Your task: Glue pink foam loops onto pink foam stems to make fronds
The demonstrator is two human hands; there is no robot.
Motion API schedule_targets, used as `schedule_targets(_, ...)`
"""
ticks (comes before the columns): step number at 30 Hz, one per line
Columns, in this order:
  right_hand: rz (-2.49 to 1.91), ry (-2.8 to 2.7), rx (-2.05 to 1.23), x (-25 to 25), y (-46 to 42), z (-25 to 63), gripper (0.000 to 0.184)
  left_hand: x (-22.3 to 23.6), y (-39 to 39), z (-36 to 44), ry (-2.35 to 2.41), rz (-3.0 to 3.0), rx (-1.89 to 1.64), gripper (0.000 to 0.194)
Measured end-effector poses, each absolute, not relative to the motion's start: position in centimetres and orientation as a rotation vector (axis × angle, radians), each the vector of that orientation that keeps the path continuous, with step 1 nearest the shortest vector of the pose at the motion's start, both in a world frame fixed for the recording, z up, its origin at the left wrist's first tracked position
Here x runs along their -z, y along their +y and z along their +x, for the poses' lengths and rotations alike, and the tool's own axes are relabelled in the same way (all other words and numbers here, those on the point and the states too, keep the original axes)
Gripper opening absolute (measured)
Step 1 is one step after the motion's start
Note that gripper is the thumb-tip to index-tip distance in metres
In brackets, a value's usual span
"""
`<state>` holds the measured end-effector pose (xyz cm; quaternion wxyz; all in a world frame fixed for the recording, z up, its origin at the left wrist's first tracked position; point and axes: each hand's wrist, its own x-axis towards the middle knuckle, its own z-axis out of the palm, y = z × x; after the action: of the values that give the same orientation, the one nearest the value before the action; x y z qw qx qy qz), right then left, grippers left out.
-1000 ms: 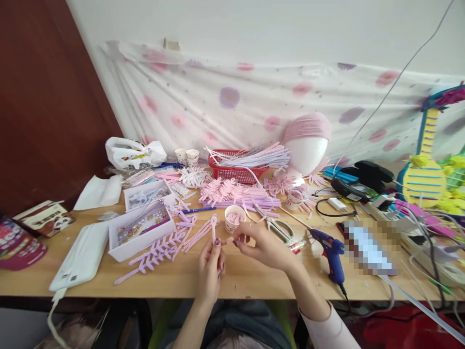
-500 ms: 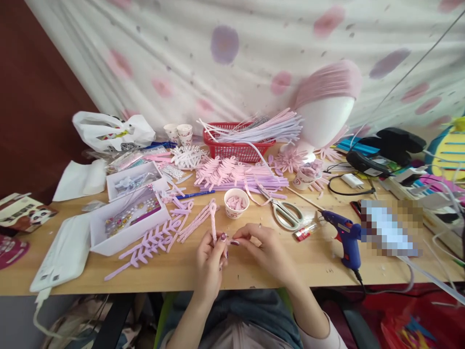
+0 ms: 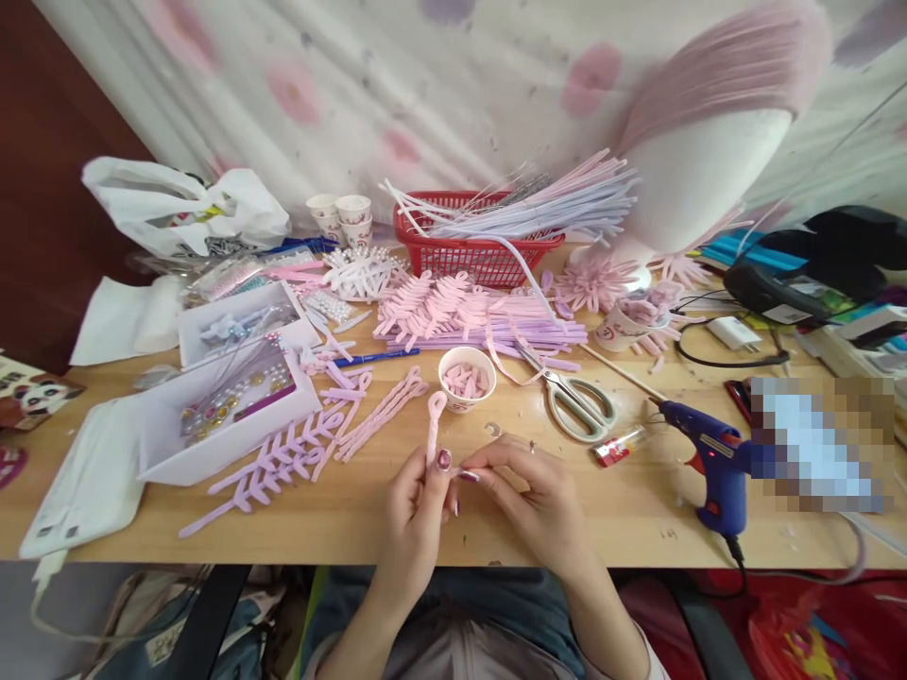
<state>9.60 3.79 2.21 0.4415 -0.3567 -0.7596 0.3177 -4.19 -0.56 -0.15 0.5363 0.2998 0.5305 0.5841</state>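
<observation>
My left hand (image 3: 413, 515) is closed around a twisted pink pipe cleaner (image 3: 434, 430), whose looped end stands up above the thumb. My right hand (image 3: 539, 496) is beside it, thumb and forefinger pinched on a short pale piece (image 3: 455, 471) that reaches toward the left thumb. Whether that piece joins the twisted stem is hidden by the fingers. Just beyond the hands stands a paper cup (image 3: 462, 404) filled with short pink pieces. More looped, twisted pink pipe cleaners (image 3: 379, 416) lie to its left, next to purple leaf-shaped sprigs (image 3: 283, 458).
Scissors (image 3: 581, 406) and a blue glue gun (image 3: 709, 453) lie to the right. A red basket (image 3: 482, 260) of pipe cleaners stands behind, beside a white head form (image 3: 709, 179). On the left are a white box (image 3: 227, 453) of beads and a white power bank (image 3: 85, 482).
My view has shifted closer and lower over the table. Both hands keep their pinch close together, and the looped pipe cleaner leans slightly more to the right.
</observation>
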Motion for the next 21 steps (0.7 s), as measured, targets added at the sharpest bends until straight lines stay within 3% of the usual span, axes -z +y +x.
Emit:
schedule_targets(4,-0.86,-1.923,-0.873,-2.0,3.7,9.8,0.007,0.1,-0.7,-4.0,1.31,0.723,-1.395,0.045)
schedule_targets(18,-0.819,-2.014,-0.79,-2.1,3.7,10.5,0.017,-0.8,-1.4,-4.0,1.439,0.998,-1.316,0.044)
schedule_targets(21,-0.753,-1.977,-0.853,-2.0,3.7,10.7,0.011,-0.5,-1.5,-4.5,1.385,1.066,-1.259,0.042)
